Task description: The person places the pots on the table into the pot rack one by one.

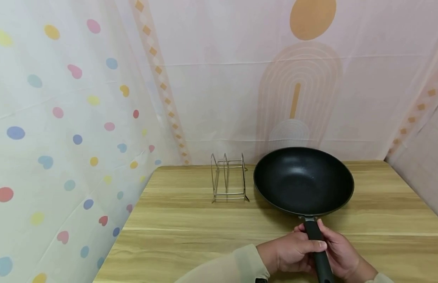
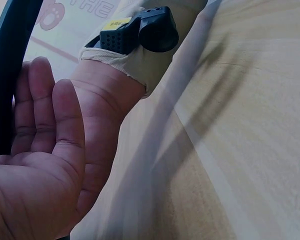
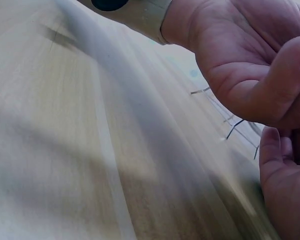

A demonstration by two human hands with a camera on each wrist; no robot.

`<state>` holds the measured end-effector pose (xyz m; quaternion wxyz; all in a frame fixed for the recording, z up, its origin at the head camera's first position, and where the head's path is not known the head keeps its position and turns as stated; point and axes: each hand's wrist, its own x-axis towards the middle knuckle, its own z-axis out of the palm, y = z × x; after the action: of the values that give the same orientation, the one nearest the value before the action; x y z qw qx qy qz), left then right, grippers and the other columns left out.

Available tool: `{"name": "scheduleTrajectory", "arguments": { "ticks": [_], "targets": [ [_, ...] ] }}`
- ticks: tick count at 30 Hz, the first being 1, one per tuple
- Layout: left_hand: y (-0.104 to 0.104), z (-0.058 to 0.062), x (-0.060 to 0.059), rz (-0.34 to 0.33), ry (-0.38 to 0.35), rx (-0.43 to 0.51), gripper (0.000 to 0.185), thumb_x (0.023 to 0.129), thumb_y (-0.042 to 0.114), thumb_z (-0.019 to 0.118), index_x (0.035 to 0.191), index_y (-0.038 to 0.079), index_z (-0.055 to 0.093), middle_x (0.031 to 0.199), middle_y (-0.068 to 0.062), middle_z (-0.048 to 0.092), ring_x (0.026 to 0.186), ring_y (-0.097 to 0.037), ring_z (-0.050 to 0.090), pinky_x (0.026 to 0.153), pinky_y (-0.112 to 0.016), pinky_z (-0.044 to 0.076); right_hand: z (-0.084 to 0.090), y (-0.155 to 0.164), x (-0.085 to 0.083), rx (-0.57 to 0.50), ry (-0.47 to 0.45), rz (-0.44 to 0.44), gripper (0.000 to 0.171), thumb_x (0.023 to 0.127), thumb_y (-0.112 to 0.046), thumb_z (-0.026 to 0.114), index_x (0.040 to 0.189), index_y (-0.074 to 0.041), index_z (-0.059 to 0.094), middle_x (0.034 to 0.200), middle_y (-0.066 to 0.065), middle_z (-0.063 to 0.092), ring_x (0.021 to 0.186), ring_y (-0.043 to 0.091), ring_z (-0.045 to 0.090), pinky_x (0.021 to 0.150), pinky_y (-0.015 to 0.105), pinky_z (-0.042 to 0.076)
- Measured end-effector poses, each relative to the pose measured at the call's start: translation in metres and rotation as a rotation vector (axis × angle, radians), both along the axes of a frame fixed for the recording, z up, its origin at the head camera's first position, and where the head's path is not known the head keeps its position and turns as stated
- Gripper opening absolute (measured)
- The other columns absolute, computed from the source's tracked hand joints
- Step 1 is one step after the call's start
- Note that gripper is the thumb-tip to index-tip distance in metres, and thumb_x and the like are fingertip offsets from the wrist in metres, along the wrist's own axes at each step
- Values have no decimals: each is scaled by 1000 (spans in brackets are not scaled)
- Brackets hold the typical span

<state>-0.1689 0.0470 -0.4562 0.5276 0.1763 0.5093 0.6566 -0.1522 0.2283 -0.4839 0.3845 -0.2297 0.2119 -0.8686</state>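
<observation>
A black wok (image 1: pixel 303 181) with a long black handle is held over the right part of the wooden table, its dark inside facing the head camera. My left hand (image 1: pixel 291 251) grips the handle from the left, thumb laid across the top. On the other side my right hand (image 1: pixel 346 257) holds the handle nearer the bowl, thumb along its right edge and fingertips showing past its left edge. The left wrist view catches the dark handle (image 2: pixel 10 60) beside the fingers. In the right wrist view both hands overlap at the right edge, and the bowl is out of frame.
A small wire rack (image 1: pixel 226 193) with upright loops stands on the table (image 1: pixel 176 224), left of the wok. Behind the table hangs a pale patterned cloth (image 1: pixel 219 98). A dotted cloth (image 1: pixel 63 157) covers the left side.
</observation>
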Motion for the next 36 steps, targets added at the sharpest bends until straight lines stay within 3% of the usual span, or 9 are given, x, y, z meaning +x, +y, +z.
{"name": "scheduleTrajectory", "arguments": {
  "ticks": [5,16,27,36],
  "targets": [
    [-1,3,0,6,-11,19,33,112,23,42,136,5,58,90,6,65,77,-5,65,73,-25,54,3,-2,0,-17,0,-8,87,109,-45,-9,145,-1,56,148,12,56,137,21,55,116,31,43],
    [-1,12,-2,-10,5,73,24,110,21,44,124,11,59,91,3,66,80,-5,68,75,-23,55,19,-5,0,-24,48,-37,87,109,-44,-10,146,1,55,146,12,58,134,22,56,115,30,44],
    [-5,28,-2,-24,47,94,29,109,16,41,132,5,54,98,2,63,85,-4,65,77,-21,55,33,-7,-2,-40,97,-78,83,111,-39,-7,145,3,56,145,14,60,134,22,57,115,30,43],
    [-8,35,-2,-19,53,131,17,106,13,41,114,11,56,92,3,66,81,-3,65,76,-20,54,41,-10,-5,-44,122,-108,79,112,-37,-4,145,1,56,144,12,62,133,22,57,116,30,43]
  ]
}}
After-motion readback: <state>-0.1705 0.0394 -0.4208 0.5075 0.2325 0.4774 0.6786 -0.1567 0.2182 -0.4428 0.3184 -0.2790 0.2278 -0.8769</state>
